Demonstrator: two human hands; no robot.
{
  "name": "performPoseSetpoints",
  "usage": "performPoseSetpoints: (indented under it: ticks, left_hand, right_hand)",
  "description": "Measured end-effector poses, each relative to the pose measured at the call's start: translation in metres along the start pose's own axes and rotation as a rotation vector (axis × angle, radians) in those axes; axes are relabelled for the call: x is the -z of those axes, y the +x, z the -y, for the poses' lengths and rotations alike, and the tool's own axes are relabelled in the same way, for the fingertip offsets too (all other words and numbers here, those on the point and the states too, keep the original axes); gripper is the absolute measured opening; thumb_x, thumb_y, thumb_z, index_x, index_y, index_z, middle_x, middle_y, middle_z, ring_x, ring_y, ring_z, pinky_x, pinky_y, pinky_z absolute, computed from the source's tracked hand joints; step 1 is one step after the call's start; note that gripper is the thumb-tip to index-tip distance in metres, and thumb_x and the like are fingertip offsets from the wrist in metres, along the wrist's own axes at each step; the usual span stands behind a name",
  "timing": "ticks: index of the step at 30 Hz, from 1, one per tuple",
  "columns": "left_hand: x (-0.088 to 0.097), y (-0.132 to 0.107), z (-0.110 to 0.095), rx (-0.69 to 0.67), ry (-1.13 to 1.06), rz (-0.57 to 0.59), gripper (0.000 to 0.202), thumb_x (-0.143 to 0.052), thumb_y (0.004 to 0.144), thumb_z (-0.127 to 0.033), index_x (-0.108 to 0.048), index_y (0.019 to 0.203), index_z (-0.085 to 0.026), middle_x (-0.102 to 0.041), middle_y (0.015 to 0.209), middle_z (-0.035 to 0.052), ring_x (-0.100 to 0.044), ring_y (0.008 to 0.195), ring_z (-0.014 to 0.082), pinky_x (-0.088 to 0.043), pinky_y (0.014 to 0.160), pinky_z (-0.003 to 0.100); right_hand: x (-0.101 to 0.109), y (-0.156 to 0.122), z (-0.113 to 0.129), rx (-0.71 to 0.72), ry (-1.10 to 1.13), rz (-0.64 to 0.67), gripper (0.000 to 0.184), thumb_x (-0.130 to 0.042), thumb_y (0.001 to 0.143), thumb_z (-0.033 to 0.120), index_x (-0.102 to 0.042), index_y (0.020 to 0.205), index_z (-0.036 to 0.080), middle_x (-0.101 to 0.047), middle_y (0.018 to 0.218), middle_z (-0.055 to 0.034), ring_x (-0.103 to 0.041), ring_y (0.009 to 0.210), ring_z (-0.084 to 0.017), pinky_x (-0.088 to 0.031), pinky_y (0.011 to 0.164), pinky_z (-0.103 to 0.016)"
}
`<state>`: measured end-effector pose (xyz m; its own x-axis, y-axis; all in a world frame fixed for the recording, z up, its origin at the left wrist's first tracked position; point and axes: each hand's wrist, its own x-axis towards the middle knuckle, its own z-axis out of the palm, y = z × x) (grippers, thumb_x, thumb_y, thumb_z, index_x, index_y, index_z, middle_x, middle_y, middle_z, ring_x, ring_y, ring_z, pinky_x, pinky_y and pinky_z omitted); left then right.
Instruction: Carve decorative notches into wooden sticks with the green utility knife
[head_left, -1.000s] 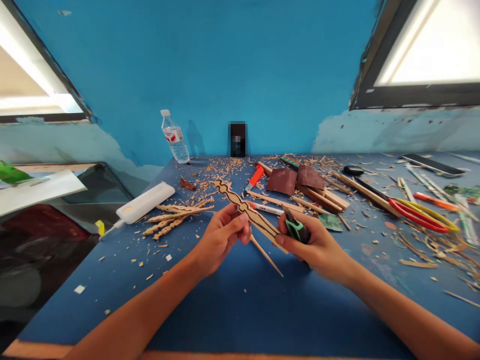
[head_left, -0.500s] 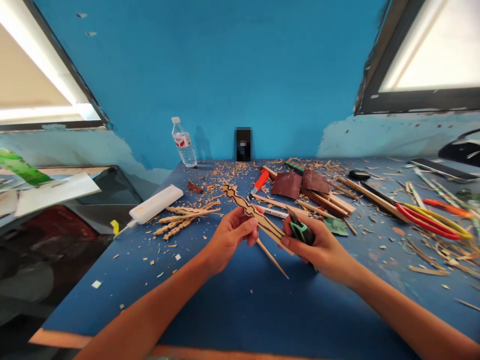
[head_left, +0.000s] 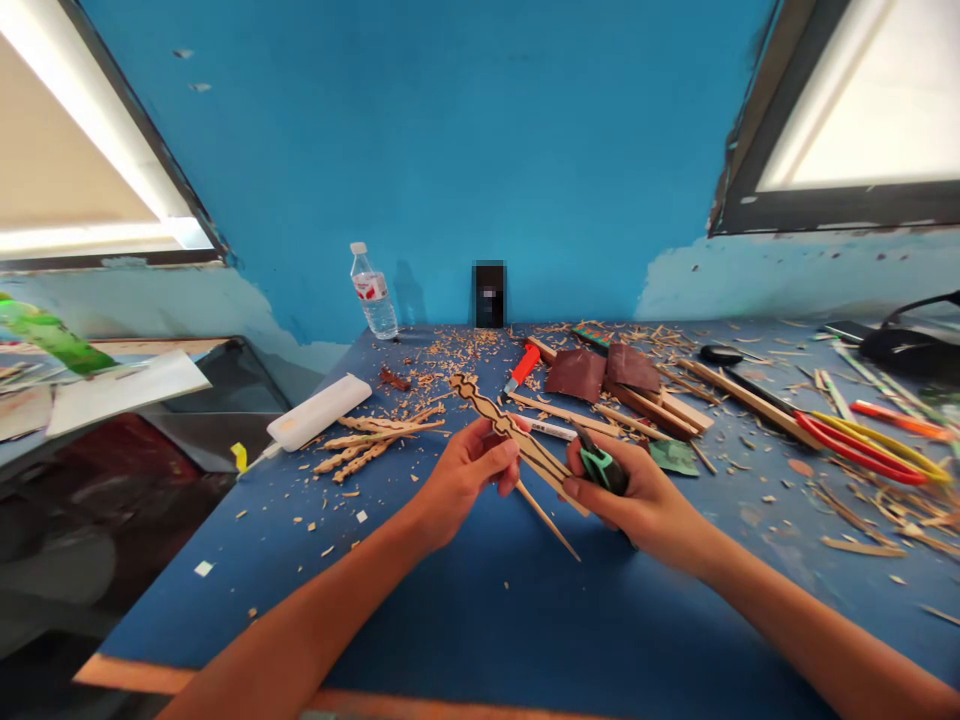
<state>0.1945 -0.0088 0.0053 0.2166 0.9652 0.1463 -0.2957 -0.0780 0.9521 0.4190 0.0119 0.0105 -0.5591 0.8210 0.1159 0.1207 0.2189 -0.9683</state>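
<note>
Head view | left hand: pinching wavy-edged wooden strip, mid-length | right hand: gripping green-black knife, also touching strip's near end | strip: slanted above blue table | red utility knife: lying beyond

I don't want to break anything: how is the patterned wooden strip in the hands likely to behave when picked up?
The wooden strip is probably stiff, since its far end juts past the left hand without visible sagging. It looks slim, so it is likely light. The narrow necks along its wavy outline might snap if bent.
</note>
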Motion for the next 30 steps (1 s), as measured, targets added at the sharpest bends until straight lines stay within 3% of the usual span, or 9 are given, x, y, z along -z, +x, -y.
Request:
performPoseSetpoints:
  ticks: [10, 16, 25, 30]
  left_hand:
    - [-0.001, 0.0, -0.003, -0.006, -0.026, -0.029, 0.019, -0.068, 0.097, -0.029, -0.066, 0.109, -0.015, -0.061, 0.079, -0.0038, -0.053, 0.056, 0.0075, -0.05, 0.052, 0.022]
    - [-0.002, 0.0, -0.005, 0.001, -0.026, -0.054, 0.016, -0.069, 0.096, -0.027, -0.066, 0.106, -0.014, -0.061, 0.078, -0.0042, -0.053, 0.055, 0.0073, -0.049, 0.052, 0.021]
    - [-0.002, 0.0, -0.002, -0.006, -0.062, -0.077, 0.023, -0.064, 0.1, -0.037, -0.064, 0.103, -0.015, -0.057, 0.073, -0.0054, -0.049, 0.052, 0.0072, -0.046, 0.05, 0.022]
    - [-0.002, 0.0, 0.002, 0.007, -0.052, -0.055, 0.018, -0.067, 0.098, -0.033, -0.065, 0.1, -0.015, -0.056, 0.072, -0.006, -0.049, 0.053, 0.0071, -0.045, 0.05, 0.021]
  right_hand:
    - [0.001, 0.002, -0.003, 0.052, 0.017, -0.008, 0.026, -0.067, 0.096, 0.038, -0.05, 0.086, 0.021, -0.04, 0.073, 0.0058, -0.034, 0.065, -0.01, -0.029, 0.056, -0.025]
    - [0.0, 0.001, -0.005, 0.039, 0.002, -0.046, 0.029, -0.068, 0.094, 0.043, -0.051, 0.086, 0.021, -0.041, 0.075, 0.0045, -0.035, 0.065, -0.011, -0.03, 0.057, -0.026]
    - [-0.004, -0.001, -0.005, 0.021, -0.02, -0.043, 0.032, -0.065, 0.096, 0.049, -0.051, 0.085, 0.022, -0.04, 0.073, 0.0048, -0.034, 0.064, -0.012, -0.031, 0.056, -0.025]
    - [-0.005, -0.002, -0.014, 0.003, -0.021, -0.094, 0.034, -0.068, 0.093, 0.051, -0.052, 0.086, 0.022, -0.042, 0.073, 0.0047, -0.034, 0.063, -0.011, -0.03, 0.054, -0.024]
